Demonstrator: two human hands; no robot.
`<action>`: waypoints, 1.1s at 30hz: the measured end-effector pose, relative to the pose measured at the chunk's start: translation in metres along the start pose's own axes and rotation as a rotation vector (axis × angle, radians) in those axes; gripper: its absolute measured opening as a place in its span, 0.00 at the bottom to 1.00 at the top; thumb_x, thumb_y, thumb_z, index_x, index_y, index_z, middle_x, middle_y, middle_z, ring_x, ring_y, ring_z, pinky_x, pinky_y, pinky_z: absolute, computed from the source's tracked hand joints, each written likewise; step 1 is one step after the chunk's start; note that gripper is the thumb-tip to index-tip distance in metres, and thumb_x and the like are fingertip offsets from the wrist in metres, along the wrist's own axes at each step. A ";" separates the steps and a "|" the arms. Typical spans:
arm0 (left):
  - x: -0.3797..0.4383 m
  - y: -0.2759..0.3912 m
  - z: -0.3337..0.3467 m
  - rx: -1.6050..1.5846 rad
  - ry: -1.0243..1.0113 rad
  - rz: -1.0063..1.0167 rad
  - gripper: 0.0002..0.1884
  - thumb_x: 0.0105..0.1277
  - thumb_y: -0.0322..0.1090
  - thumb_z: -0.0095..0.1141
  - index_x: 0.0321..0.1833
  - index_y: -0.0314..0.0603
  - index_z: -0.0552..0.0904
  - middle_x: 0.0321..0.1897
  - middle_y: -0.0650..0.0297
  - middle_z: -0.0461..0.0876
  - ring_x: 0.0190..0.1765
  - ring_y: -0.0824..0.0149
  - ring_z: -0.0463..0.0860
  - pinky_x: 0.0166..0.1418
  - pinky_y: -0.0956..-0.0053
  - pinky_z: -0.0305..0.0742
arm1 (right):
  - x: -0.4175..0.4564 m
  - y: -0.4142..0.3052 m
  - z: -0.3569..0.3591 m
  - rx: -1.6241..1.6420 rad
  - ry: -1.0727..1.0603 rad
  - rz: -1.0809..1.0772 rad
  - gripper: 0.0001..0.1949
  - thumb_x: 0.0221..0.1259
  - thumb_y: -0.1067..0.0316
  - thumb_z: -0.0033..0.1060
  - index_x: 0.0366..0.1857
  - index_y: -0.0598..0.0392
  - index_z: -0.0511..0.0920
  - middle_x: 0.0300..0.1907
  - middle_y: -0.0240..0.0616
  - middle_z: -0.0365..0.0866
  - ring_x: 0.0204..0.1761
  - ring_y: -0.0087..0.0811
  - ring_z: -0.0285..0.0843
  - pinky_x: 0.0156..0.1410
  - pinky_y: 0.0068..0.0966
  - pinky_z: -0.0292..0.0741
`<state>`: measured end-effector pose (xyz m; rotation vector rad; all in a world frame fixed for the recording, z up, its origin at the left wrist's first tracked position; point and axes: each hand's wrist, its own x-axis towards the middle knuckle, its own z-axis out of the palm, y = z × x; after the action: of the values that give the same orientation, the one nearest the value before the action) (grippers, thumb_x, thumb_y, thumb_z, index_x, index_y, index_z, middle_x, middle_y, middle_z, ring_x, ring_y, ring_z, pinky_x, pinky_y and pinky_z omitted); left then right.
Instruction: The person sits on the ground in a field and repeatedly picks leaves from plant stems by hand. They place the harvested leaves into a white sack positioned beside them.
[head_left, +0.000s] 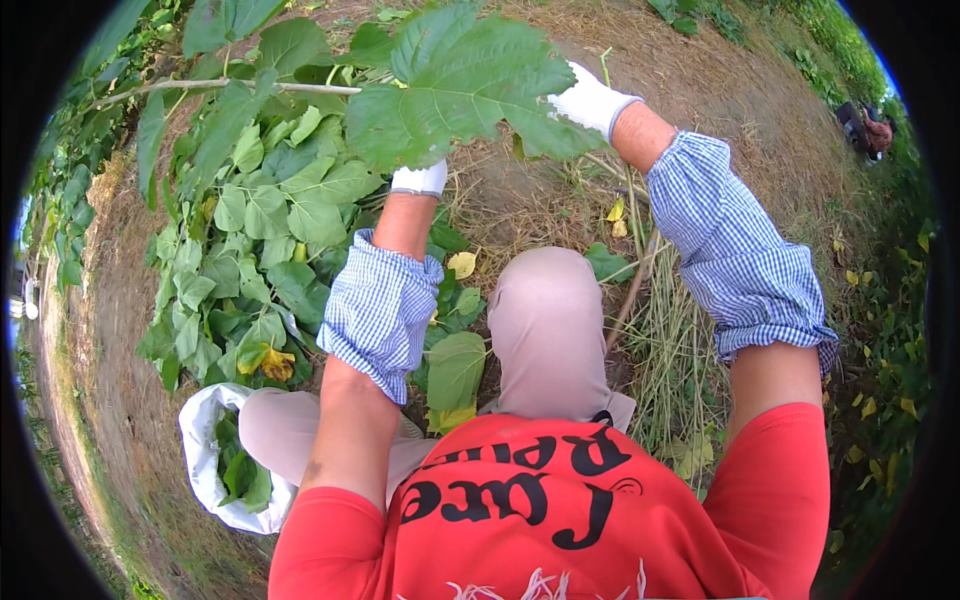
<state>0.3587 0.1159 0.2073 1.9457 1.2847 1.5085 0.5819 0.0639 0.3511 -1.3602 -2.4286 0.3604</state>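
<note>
A leafy branch (300, 87) with large green lobed leaves stretches across the top of the view. One big leaf (465, 90) on it covers most of my left hand (420, 180), which wears a white glove; its fingers are hidden. My right hand (589, 101), also white-gloved, is at the right edge of that leaf, its fingertips partly behind it, so what it grips cannot be seen. A thin green stem (605, 66) stands up beside the right hand. Below and left of the branch lies a heap of green leaves (262, 217), some yellow.
A white plastic bag (199, 465) holding green leaves stands at the lower left by my knee. Thin bare stems (675, 352) and a brown stick (634, 289) lie right of my other knee. Another person (876, 135) is far off at the right.
</note>
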 end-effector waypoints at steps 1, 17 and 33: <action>-0.002 0.009 0.001 -0.043 -0.011 0.006 0.15 0.69 0.38 0.56 0.53 0.37 0.81 0.44 0.54 0.85 0.46 0.58 0.84 0.56 0.65 0.76 | 0.000 0.000 0.007 0.036 0.041 -0.023 0.13 0.65 0.57 0.52 0.46 0.48 0.83 0.38 0.45 0.86 0.41 0.46 0.84 0.47 0.37 0.79; -0.024 0.047 -0.076 -1.517 -0.348 -0.540 0.17 0.73 0.38 0.50 0.61 0.39 0.74 0.54 0.56 0.79 0.53 0.60 0.80 0.61 0.66 0.75 | -0.026 -0.043 -0.017 0.214 -0.133 0.044 0.18 0.70 0.50 0.53 0.42 0.58 0.78 0.33 0.39 0.80 0.34 0.32 0.75 0.45 0.30 0.73; -0.051 0.095 -0.042 -1.471 -0.096 -0.219 0.21 0.77 0.38 0.44 0.70 0.42 0.67 0.63 0.58 0.73 0.61 0.63 0.75 0.66 0.67 0.73 | -0.043 -0.017 -0.013 0.603 0.005 -0.186 0.09 0.65 0.62 0.61 0.43 0.53 0.81 0.32 0.28 0.78 0.30 0.17 0.71 0.33 0.16 0.68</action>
<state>0.3609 0.0143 0.2631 0.8192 0.0848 1.4638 0.5949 0.0184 0.3624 -0.8630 -2.1530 0.9406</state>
